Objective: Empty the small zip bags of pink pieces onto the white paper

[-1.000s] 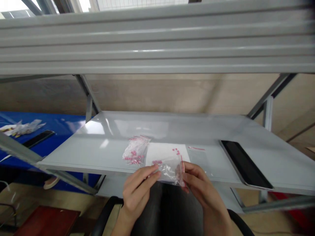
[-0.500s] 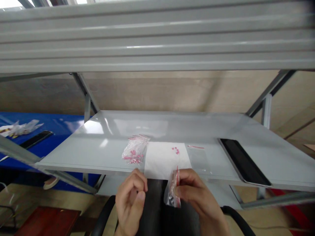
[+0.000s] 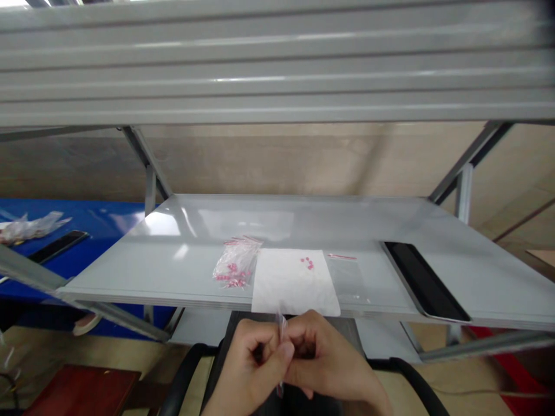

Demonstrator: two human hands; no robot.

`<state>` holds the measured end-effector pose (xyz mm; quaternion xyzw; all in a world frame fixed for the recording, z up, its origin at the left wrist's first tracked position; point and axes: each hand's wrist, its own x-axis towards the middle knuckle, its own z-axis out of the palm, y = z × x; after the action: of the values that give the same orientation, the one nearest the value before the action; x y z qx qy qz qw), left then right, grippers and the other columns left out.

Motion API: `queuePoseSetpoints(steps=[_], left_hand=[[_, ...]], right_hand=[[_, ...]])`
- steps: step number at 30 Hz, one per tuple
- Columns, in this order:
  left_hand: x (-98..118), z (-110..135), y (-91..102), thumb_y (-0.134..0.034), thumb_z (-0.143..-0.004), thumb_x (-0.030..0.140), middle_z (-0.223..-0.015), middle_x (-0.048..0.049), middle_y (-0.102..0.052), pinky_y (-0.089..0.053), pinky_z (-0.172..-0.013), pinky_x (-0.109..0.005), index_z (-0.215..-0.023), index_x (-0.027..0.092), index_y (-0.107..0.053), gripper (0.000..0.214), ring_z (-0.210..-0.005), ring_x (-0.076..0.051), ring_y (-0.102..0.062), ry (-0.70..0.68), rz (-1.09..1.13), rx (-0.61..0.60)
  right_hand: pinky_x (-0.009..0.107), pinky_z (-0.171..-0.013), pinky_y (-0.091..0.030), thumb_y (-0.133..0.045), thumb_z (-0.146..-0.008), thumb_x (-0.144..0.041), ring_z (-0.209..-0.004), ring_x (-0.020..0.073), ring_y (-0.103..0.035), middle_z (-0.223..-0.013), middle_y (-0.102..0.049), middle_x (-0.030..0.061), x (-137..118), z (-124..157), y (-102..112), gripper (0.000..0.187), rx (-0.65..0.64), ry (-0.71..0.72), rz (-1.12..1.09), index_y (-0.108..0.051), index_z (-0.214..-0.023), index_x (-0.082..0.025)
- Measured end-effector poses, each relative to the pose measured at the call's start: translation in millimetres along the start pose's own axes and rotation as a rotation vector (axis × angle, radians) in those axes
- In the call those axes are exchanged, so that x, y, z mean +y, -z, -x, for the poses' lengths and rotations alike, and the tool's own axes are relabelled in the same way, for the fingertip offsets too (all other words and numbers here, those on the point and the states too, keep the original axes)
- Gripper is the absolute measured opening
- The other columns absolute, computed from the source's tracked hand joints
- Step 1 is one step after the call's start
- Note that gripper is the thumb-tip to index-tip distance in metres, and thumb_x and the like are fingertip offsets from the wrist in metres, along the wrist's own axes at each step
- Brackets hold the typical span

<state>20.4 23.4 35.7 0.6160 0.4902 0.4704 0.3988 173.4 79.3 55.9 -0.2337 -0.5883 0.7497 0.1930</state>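
Observation:
My left hand (image 3: 251, 364) and my right hand (image 3: 323, 361) meet below the front edge of the grey shelf (image 3: 173, 271), fingers pinched together on a small clear zip bag (image 3: 281, 338) held edge-on between them. On the shelf lies a white sheet of paper (image 3: 290, 286) with a few pink beads (image 3: 307, 263) on it. Left of the paper is a pile of small bags with pink beads (image 3: 234, 267). An empty clear bag with a red zip strip (image 3: 349, 274) lies right of the paper.
A black tablet (image 3: 422, 282) lies on the shelf's right side. A grey upper shelf (image 3: 277, 63) fills the top of the view. To the left is a blue table (image 3: 104, 222) with a phone (image 3: 56, 245) and clear bags (image 3: 30, 227). A chair's armrests show below my hands.
Both hands dropped from the shelf edge toward my lap and came together. The bag, first held flat and open between them, is now pinched edge-on by both hands.

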Motion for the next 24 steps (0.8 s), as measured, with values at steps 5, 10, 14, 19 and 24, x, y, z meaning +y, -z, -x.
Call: queuePoseSetpoints(steps=[5, 10, 14, 19, 24], left_hand=[[6.0, -1.2, 1.1, -0.045, -0.100, 0.055, -0.048, 0.0038, -0.042, -0.032, -0.050, -0.021, -0.057, 0.018, -0.049, 0.057, -0.046, -0.009, -0.040, -0.040, 0.075, 0.009], [3.2, 3.8, 2.8, -0.050, -0.098, 0.053, -0.052, 0.0023, -0.048, -0.036, -0.053, -0.022, -0.060, 0.018, -0.052, 0.051, -0.049, -0.010, -0.047, -0.111, -0.037, 0.064], [3.0, 2.7, 1.2, -0.047, -0.099, 0.046, -0.051, 0.0031, -0.043, -0.032, -0.052, -0.022, -0.057, 0.018, -0.046, 0.051, -0.051, -0.010, -0.043, -0.055, -0.123, 0.022], [6.1, -1.8, 1.5, -0.043, -0.099, 0.033, -0.051, 0.0040, -0.042, -0.031, -0.052, -0.021, -0.057, 0.019, -0.046, 0.044, -0.050, -0.010, -0.044, -0.025, -0.163, -0.005], [7.3, -3.0, 0.6, -0.045, -0.091, 0.025, -0.051, 0.0043, -0.038, -0.028, -0.051, -0.022, -0.055, 0.019, -0.045, 0.037, -0.050, -0.010, -0.039, -0.009, -0.205, -0.054]], right_hand=[[0.012, -0.029, -0.027, -0.075, -0.083, -0.050, -0.031, 0.0021, -0.041, -0.055, -0.061, -0.0024, 1.8, 3.5, 8.8, 0.040, -0.037, 0.014, -0.077, -0.064, -0.075, -0.012], [0.011, -0.032, -0.030, -0.068, -0.089, -0.039, -0.033, 0.0026, -0.043, -0.053, -0.059, -0.0026, -0.4, 6.9, 9.3, 0.032, 0.037, 0.000, 0.018, -0.062, -0.072, -0.013], [0.010, -0.034, -0.032, -0.064, -0.086, -0.021, -0.036, 0.0027, -0.043, -0.051, -0.055, -0.0051, -4.4, 8.2, 3.9, 0.020, 0.117, -0.028, 0.224, -0.060, -0.068, -0.015], [0.013, -0.035, -0.029, -0.057, -0.089, -0.024, -0.037, 0.0044, -0.043, -0.051, -0.055, -0.0044, -4.9, 10.8, 6.9, 0.025, 0.073, -0.027, 0.267, -0.062, -0.066, -0.015], [0.015, -0.043, -0.025, -0.056, -0.074, -0.012, -0.043, 0.0040, -0.036, -0.044, -0.043, -0.0066, -5.6, 13.5, 9.9, 0.023, 0.120, 0.096, 0.289, -0.056, -0.051, -0.015]])
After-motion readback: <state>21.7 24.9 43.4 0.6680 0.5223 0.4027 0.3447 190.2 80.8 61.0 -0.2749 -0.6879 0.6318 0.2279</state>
